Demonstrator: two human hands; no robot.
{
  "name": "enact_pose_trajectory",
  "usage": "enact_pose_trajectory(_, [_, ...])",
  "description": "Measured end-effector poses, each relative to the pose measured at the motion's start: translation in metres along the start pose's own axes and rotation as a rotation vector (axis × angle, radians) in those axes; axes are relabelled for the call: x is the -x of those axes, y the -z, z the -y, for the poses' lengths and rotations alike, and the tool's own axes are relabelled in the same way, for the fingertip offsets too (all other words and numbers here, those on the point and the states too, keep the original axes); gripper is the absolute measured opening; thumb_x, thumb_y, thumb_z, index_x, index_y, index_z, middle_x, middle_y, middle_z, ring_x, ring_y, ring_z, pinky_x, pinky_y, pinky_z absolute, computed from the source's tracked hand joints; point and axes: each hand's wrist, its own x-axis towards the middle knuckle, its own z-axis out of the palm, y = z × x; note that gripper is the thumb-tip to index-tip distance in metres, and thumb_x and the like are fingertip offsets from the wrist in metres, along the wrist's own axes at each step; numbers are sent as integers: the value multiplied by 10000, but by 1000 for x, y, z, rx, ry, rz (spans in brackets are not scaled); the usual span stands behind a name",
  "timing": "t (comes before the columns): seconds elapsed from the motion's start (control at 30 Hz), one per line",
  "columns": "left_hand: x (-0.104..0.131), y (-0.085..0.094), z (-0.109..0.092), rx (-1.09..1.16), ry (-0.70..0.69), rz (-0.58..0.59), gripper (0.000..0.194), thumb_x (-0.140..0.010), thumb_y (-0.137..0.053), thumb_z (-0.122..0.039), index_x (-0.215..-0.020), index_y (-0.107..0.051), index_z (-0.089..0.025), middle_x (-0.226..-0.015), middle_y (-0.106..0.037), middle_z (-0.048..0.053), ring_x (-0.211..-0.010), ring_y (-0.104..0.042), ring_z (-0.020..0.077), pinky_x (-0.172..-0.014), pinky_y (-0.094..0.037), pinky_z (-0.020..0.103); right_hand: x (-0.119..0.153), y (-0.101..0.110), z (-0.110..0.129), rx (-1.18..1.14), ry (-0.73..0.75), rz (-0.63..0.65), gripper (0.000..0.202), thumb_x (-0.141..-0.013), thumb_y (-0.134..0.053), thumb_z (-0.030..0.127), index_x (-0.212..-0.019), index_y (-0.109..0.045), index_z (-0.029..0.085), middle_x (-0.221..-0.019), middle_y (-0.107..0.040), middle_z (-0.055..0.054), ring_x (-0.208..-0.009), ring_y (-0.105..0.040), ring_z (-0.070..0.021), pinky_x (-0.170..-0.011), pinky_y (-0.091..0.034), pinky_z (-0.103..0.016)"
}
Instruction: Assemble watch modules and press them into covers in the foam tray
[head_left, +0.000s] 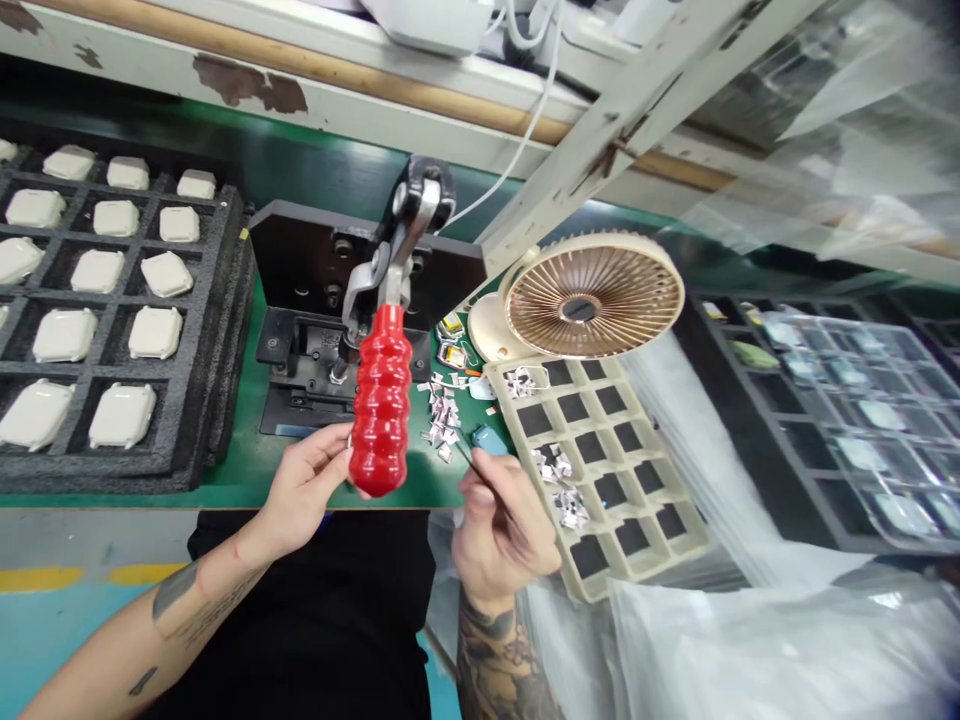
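Note:
My left hand (304, 490) is closed in a pinch at the table's front edge. Its fingertips go behind the red ridged handle (381, 410) of a toggle clamp, so what they hold is hidden. The clamp stands on a black metal fixture (300, 375). In my right hand (504, 535) is a thin dark tool, seemingly tweezers (472, 462), pointing up and left. Its tip is close to a loose pile of small silvery-white pieces (442, 415) on the green tabletop. A small blue item (489, 440) lies just beyond my right fingers.
Stacked black foam trays (214, 370) with white square housings (154, 332) stand at left. A beige fan (592, 295) is behind a compartment tray (645, 510) holding small metal pieces. Yellow-wrapped parts (451, 352) lie near the fan base. Plastic bags (787, 640) and another black tray (814, 450) are at right.

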Motion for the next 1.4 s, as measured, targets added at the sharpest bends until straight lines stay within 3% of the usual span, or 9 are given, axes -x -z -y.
enact_pose_trajectory(0.23, [-1,-3,-1,-45,1,-35,378,-1032,-780,-423,-1310,-783,-166,-1054,-846,135,-817,-823,256,-726,-648,349,0,-6,-8,76,-116,305,254,-1011,-722,120,-1207,-806,258,-1004,-791,-46,-889,-763,-204,-796,-639,-364])
enact_pose_trajectory(0.47, [1,-6,2,-76,-52,-50,328,-995,-833,-369,-1250,-797,-167,-1033,-841,115,-703,-760,185,-616,-584,284,12,-10,4,-144,-135,72,462,-945,-730,11,-1307,-802,290,-1123,-806,-71,-1005,-784,-256,-850,-675,-442])
enact_pose_trajectory(0.77, [6,-8,6,-163,-81,-47,314,-1023,-795,-333,-1295,-787,-177,-1096,-843,105,-710,-738,162,-683,-627,289,16,-32,19,-320,-108,134,395,-915,-714,-12,-1204,-797,244,-1039,-825,-76,-944,-802,-261,-828,-666,-460])
enact_pose_trajectory(0.97, [5,-11,4,-175,-82,-78,303,-1017,-798,-353,-1267,-802,-182,-939,-818,58,-650,-703,151,-658,-613,279,16,-33,18,-274,-97,196,366,-937,-712,26,-1209,-793,257,-1043,-826,-82,-941,-797,-258,-856,-669,-471])
enact_pose_trajectory(1.1, [6,-10,4,-191,-68,-66,317,-1044,-756,-363,-1300,-779,-178,-838,-786,38,-655,-709,162,-651,-614,276,22,-39,11,-328,-266,144,201,-981,-734,141,-1135,-802,249,-1033,-829,-83,-953,-805,-255,-866,-686,-444])
enact_pose_trajectory(1.23, [6,-8,6,-203,-44,-42,384,-1049,-742,-389,-1360,-740,-164,-875,-792,54,-684,-720,173,-615,-607,262,29,-40,10,-455,-492,163,100,-1038,-701,242,-1085,-788,226,-964,-819,-71,-807,-800,-210,-713,-678,-337])
enact_pose_trajectory(1.33, [5,-8,6,-211,-61,-75,406,-1043,-750,-388,-1380,-728,-162,-1009,-828,96,-783,-762,192,-651,-606,259,29,-34,14,-483,-385,202,86,-1020,-716,265,-1059,-788,239,-936,-812,-74,-813,-795,-233,-739,-684,-392])
enact_pose_trajectory(1.4, [5,-9,5,-209,-68,-103,407,-1043,-752,-389,-1387,-724,-174,-1066,-840,106,-796,-766,190,-684,-607,269,27,-28,16,-435,-280,149,102,-1014,-708,272,-1078,-784,252,-915,-802,-80,-857,-795,-268,-782,-684,-463])
